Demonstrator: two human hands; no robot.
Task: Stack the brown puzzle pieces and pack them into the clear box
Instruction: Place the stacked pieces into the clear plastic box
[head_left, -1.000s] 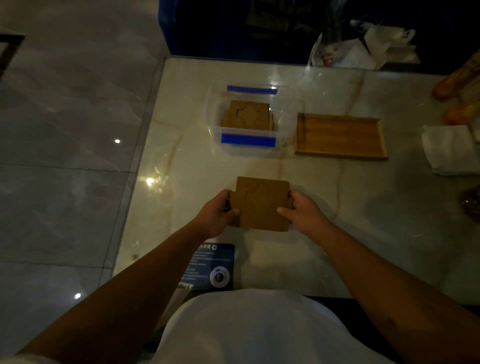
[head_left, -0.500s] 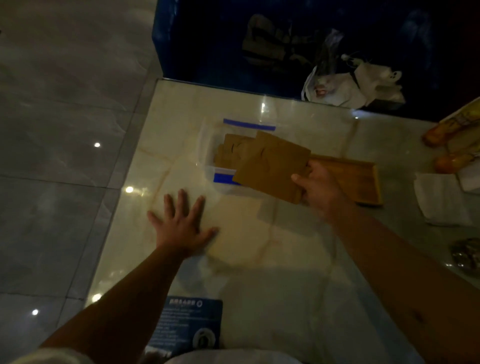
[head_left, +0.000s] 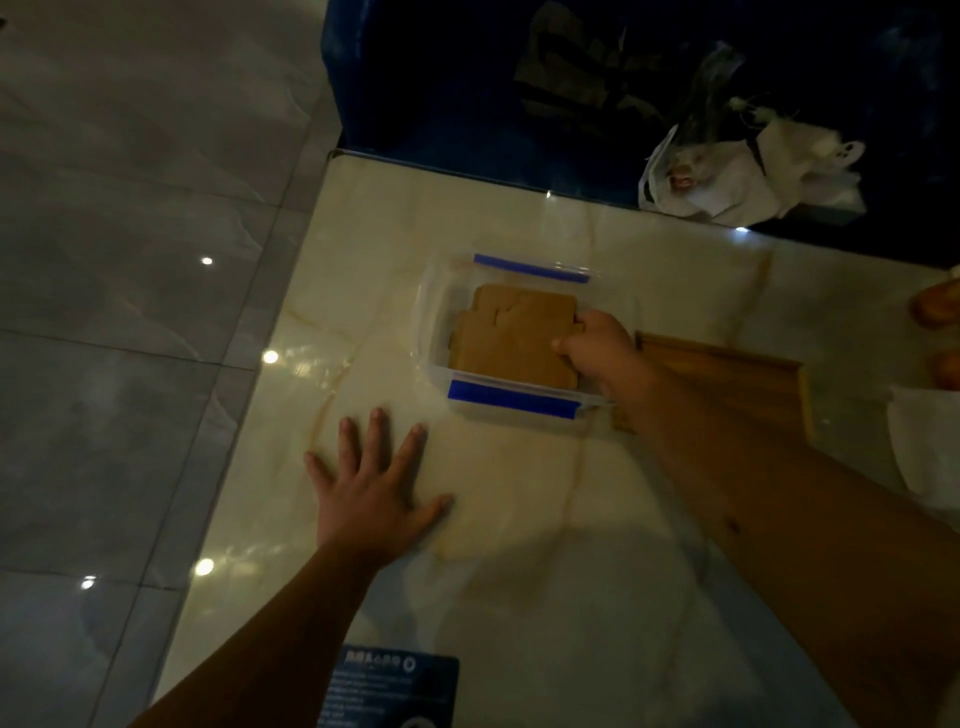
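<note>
A stack of brown puzzle pieces (head_left: 511, 338) lies inside the clear box (head_left: 431, 322), which has blue clips on its near and far sides. My right hand (head_left: 597, 353) reaches into the box from the right and grips the stack's right edge. My left hand (head_left: 376, 486) rests flat on the marble table, fingers spread, in front and left of the box, holding nothing.
An empty wooden tray (head_left: 727, 379) lies just right of the box, partly under my right arm. White paper (head_left: 930, 441) sits at the right edge, a plastic bag (head_left: 737, 171) beyond the far edge, a blue card (head_left: 400, 686) at the near edge. The table's left edge drops to tiled floor.
Both hands held the stack near me a second ago. My left hand let go and went flat on the table; my right hand carried the stack forward and lowered it into the box.
</note>
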